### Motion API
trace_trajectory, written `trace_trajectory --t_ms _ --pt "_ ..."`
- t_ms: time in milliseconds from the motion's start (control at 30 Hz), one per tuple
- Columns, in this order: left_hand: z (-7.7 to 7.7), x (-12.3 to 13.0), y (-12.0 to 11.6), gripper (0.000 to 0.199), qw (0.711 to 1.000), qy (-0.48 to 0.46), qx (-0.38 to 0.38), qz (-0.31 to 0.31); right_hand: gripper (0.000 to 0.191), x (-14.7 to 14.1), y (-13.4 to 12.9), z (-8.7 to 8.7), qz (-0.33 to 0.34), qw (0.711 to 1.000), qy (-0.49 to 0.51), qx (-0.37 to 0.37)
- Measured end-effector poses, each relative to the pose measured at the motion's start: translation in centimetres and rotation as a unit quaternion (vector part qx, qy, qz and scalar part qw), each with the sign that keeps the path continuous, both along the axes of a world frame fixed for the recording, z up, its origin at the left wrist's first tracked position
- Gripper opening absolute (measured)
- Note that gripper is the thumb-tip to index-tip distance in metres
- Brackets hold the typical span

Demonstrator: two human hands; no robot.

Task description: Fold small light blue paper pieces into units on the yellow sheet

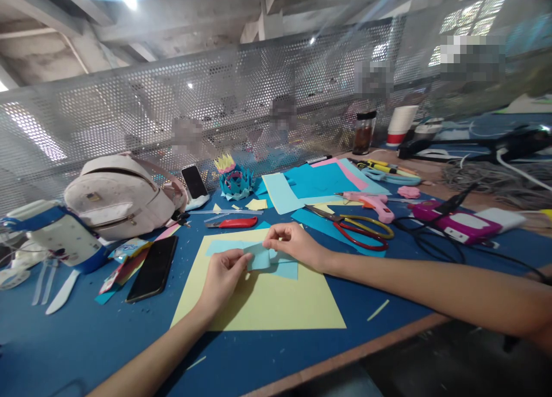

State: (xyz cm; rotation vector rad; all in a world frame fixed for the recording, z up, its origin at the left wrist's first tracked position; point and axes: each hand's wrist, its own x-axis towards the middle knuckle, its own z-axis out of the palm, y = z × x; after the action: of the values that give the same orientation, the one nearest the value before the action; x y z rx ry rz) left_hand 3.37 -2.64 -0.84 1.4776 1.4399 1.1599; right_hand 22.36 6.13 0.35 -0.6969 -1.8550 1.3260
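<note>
Between my two hands is a small light-blue paper piece (259, 258), raised just above the sheets below. My left hand (224, 273) pinches its left edge between thumb and fingers. At its upper right, the fingertips of my right hand (293, 245) are closed on the same piece. Underneath lies a larger light-blue paper (287, 270), partly hidden by my hands. It rests on a big yellow sheet (267, 305) on the blue table. Just behind the sheet is a red utility knife (237, 223). Large scissors (353, 224) with red and yellow handles lie to the right.
A pink glue gun (377, 204) and a magenta power strip (459, 222) with black cables sit at right. Coloured sheets (319, 181) and a blue paper flower (236, 181) stand farther back. At left are a phone (153, 269), a backpack (114, 196) and a large cup (60, 236).
</note>
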Motion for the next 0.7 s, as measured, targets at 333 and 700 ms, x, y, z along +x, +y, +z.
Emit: trace_trajectory --t_ms 333,700 --pt "0.4 0.1 0.0 0.047 1.000 -0.010 0.011 0.009 0.037 0.2 0.0 0.2 -0.006 1.000 -0.011 0.014" --pt "0.9 0.5 -0.1 0.048 0.998 -0.037 0.035 0.034 0.036 0.2 -0.1 0.4 -0.005 0.998 -0.026 0.052"
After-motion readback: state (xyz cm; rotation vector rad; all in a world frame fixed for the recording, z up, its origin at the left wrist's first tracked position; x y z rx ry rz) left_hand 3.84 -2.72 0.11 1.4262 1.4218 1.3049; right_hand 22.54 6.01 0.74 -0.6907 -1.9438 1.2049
